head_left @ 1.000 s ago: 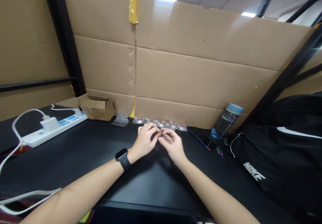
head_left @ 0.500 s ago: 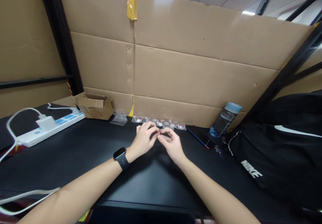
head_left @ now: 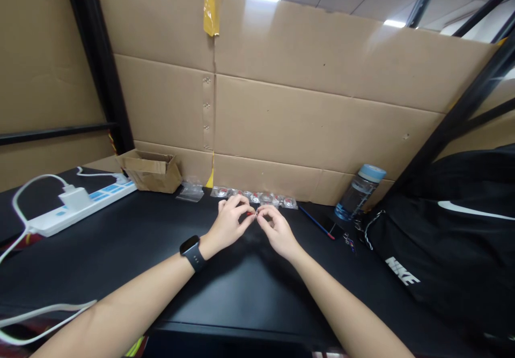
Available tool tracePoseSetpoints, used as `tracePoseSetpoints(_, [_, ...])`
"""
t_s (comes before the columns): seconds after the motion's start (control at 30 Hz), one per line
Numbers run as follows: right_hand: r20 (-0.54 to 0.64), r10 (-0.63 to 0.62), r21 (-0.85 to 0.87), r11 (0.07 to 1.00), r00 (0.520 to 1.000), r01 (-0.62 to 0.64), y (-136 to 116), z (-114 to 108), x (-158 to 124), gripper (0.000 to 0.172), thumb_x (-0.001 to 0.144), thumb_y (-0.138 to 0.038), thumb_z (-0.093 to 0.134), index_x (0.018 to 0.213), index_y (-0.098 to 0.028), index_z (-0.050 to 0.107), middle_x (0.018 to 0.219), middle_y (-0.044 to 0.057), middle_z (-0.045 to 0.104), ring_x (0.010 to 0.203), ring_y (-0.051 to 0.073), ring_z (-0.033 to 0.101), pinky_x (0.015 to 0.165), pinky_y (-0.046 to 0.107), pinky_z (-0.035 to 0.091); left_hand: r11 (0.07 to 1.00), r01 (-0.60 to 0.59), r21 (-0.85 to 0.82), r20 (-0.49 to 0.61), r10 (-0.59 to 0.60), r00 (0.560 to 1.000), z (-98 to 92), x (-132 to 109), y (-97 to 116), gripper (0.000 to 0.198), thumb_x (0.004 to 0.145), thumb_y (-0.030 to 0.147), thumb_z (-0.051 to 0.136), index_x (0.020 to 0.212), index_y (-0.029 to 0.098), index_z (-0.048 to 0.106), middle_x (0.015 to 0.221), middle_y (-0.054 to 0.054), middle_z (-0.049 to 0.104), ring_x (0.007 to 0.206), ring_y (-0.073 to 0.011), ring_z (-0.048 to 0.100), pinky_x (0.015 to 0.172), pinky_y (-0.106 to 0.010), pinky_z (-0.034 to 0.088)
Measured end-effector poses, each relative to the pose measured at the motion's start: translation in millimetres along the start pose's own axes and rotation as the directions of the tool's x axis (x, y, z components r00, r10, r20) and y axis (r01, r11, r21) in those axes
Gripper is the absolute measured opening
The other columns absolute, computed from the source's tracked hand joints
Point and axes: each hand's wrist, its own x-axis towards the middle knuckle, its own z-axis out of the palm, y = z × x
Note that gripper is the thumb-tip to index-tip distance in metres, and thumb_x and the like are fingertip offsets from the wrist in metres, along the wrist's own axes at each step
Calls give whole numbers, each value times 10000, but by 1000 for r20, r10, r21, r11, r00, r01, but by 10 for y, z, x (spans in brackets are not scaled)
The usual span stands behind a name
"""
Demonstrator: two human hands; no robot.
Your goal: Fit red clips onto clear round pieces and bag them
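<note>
Over the middle of the black table, my left hand (head_left: 229, 221) pinches a small red piece (head_left: 250, 213) between thumb and fingers. Facing it, my right hand (head_left: 279, 233) has its thumb and forefinger closed at the piece's right end, where something thin and pale shows. The fingers cover most of it, so its kind does not show. Just beyond both hands lies a row of small clear plastic packets (head_left: 288, 202) with red and silvery contents.
An open cardboard box (head_left: 155, 173) and clear bags (head_left: 190, 191) stand back left, near a white power strip (head_left: 60, 219). On the right are a blue pencil (head_left: 316, 221), a dark phone-like slab (head_left: 333, 228), a water bottle (head_left: 359, 192) and a black bag (head_left: 446, 256). Cardboard walls the back.
My right fingertips have shifted slightly to the right, opening a small gap to the left ones. The left hand stays nearly in place. The view has tipped up a little.
</note>
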Motion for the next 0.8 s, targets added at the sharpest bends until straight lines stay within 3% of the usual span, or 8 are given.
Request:
tracePoseSetpoints(0.13, [50, -80, -149, 985, 996, 87, -50, -68, -1, 153, 952, -340, 554, 899, -226, 640, 1176, 89, 573, 1057, 218, 600, 796, 314, 521, 992, 32, -125, 50, -25, 998, -51, 22, -12, 253, 1036, 365, 399, 1087, 243, 615, 1132, -48, 645, 1109, -208, 564, 936, -358, 348])
tracePoseSetpoints(0.23, [86, -100, -190, 975, 991, 114, -51, -132, 6, 148, 958, -323, 545, 891, -219, 626, 1196, 93, 553, 1091, 226, 580, 835, 333, 514, 991, -3, -136, 191, 29, 981, -61, 17, -31, 293, 1005, 435, 469, 1236, 282, 565, 1256, -43, 623, 1192, -232, 538, 974, -375, 338])
tracePoseSetpoints(0.37, [108, -94, -190, 975, 990, 114, -16, -190, 12, 176, 974, -320, 523, 877, -203, 612, 1218, 100, 536, 1088, 217, 571, 853, 338, 512, 994, -14, -108, 349, 51, 936, -51, -4, -69, 332, 963, 505, 528, 1217, 302, 598, 1247, -34, 631, 1171, -242, 547, 955, -382, 340])
tracePoseSetpoints(0.63, [154, -145, -187, 967, 977, 173, -44, -153, -4, 146, 979, -272, 512, 878, -201, 590, 1192, 99, 545, 1079, 205, 573, 856, 322, 503, 998, -23, -61, 476, 49, 878, -124, 42, -107, 409, 860, 667, 587, 1012, 317, 735, 1135, -24, 656, 1100, -260, 556, 934, -390, 331])
tracePoseSetpoints(0.8, [194, -136, -204, 963, 971, 176, -102, -187, 6, 120, 981, -256, 501, 903, -202, 575, 1127, 89, 579, 986, 182, 584, 763, 273, 490, 991, -124, 48, 474, 87, 876, -292, 92, -276, 469, 925, 663, 474, 1229, 362, 666, 1269, -49, 627, 1219, -288, 506, 1029, -429, 313])
